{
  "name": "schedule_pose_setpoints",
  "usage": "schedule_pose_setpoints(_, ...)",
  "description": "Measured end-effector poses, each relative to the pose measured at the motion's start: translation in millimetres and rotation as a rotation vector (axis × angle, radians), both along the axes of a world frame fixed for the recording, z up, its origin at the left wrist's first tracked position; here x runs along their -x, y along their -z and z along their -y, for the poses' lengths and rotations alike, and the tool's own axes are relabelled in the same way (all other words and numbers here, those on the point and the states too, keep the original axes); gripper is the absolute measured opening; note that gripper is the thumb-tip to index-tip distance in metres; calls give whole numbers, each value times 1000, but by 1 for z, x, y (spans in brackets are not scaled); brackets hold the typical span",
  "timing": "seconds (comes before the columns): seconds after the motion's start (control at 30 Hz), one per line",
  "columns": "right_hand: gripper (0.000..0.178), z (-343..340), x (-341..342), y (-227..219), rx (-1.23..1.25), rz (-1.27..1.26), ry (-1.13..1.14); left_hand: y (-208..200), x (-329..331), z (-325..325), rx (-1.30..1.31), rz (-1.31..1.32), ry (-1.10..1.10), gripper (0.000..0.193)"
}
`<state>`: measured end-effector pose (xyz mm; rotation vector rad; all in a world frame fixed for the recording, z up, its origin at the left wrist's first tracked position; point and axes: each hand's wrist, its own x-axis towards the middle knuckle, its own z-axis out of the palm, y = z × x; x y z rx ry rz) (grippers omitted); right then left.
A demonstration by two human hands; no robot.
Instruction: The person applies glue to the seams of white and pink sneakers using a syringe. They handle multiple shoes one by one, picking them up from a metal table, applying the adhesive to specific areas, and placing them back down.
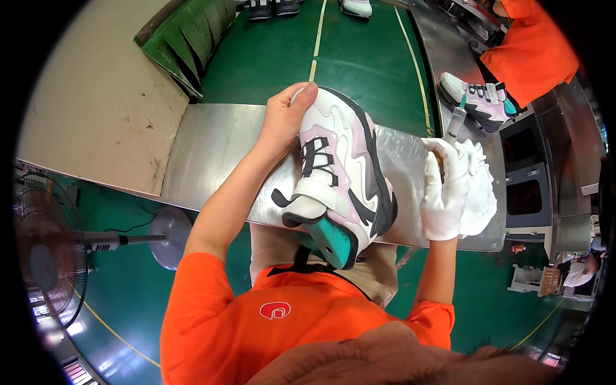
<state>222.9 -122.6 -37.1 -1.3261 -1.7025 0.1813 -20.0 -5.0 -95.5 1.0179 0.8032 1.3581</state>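
Observation:
A child's sneaker (350,160) in white, pale purple and black is tilted above the metal shelf, toe pointing away from me. My left hand (287,115), bare, grips its toe, thumb on top. A teal insole (330,240) sticks out of the shoe's heel opening. My right hand (444,192), in a white glove, is over the shelf's right side with fingers curled. At its fingertips is a clear syringe (456,123) with a green tip, its lower end hidden by the glove. A crumpled white cloth (480,196) lies against the gloved hand.
The metal shelf (208,147) borders a green conveyor belt (269,64). A similar sneaker (478,99) stands on the right ledge near a co-worker's orange sleeve (529,51). More shoes (274,9) sit at the far end. A fan (51,250) stands left.

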Motion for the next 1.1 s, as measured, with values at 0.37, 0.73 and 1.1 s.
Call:
schedule_pose_setpoints(0.37, 61, -6, 37, -22, 308, -1138, -471, 0, -3, 0, -3, 7, -16, 33)
schedule_pose_setpoints(0.73, 59, 2, 39, -31, 378, -969, -419, -8, -7, 6, -9, -44, -66, 32)
schedule_pose_setpoints(1.1, 61, 57, -34, 26, 57, -659, -2, 12, -13, -14, -56, 39, 103, 37)
